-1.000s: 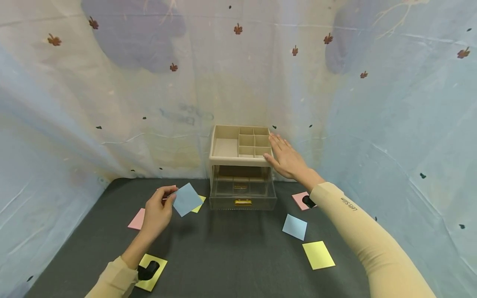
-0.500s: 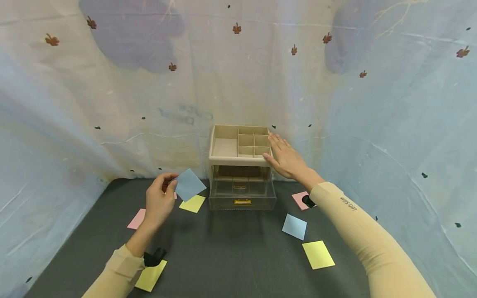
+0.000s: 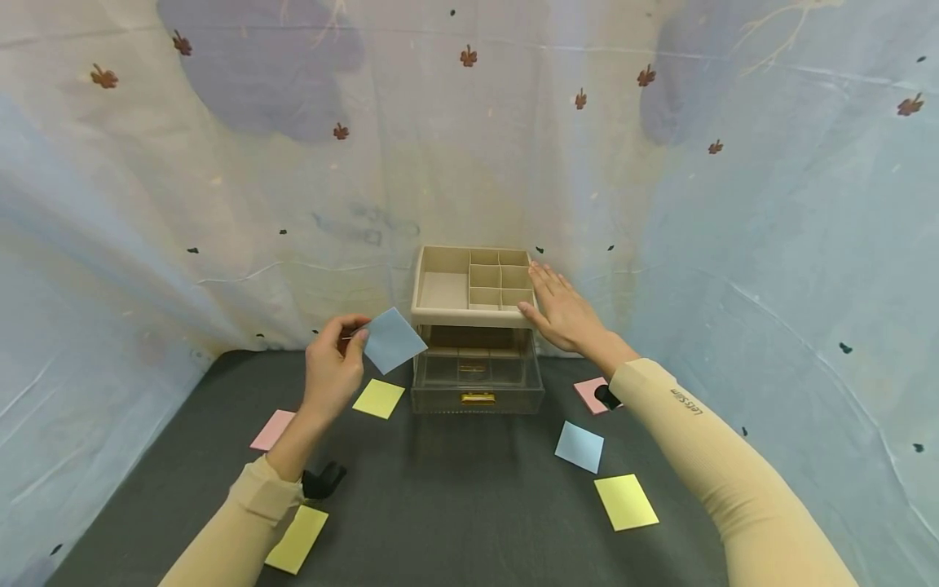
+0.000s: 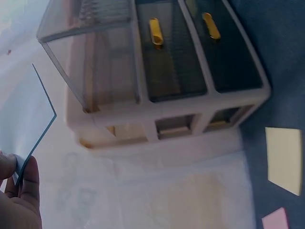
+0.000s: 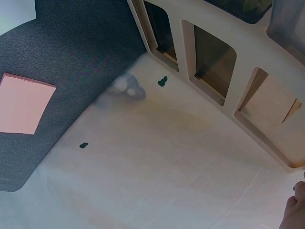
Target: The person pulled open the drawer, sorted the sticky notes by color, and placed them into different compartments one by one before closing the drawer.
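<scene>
Blue sticky note is up off the table, left of the cream organizer. Left hand has it clamped between thumb and fingers at the left corner. Note is square, so no long axis; it sits diamond-wise, broad face to the head camera, free corners pointing up, right and down. Right corner overlaps the organizer's left edge in the head view; left wrist view shows a gap between. Right hand grips nothing, fingers straight, laid along the organizer's right top edge. Organizer faces the person, clear upper drawer pulled out forwards, gold handle running crosswise. Only readable writing: dark lettering, about "Let'sSlim", along the right sleeve. Flat on table, right side: pink note, pale blue note, yellow note.
</scene>
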Motion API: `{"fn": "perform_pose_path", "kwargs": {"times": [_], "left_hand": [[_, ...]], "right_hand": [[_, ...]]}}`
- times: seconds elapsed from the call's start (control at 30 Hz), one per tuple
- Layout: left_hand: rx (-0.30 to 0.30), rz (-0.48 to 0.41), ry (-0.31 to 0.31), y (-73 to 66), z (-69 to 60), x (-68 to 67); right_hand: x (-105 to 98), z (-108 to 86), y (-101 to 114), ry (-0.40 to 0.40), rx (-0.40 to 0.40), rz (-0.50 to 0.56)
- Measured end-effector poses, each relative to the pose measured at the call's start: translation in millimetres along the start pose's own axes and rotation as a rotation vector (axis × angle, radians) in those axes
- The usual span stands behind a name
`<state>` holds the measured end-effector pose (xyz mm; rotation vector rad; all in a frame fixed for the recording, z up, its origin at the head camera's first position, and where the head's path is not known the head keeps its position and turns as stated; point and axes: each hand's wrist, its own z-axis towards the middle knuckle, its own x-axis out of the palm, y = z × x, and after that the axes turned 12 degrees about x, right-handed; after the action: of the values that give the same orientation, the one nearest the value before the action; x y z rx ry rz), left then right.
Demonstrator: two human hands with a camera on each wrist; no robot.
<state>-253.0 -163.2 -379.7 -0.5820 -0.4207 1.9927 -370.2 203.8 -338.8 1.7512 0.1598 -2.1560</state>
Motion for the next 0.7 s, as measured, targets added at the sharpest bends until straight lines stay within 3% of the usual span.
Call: {"fn": "perform_pose_path", "kwargs": {"times": [0.33,0.7], "left_hand": [[0.037,-0.077,0.059,-18.3,19.4,27.0],[0.114,-0.104,0.178,-30.3,30.2,64.3]], "right_hand": [[3,0.9,-3,-0.005,0.005,-0.001],[2,0.6,-3,-0.003,-0.001,-0.001]]}}
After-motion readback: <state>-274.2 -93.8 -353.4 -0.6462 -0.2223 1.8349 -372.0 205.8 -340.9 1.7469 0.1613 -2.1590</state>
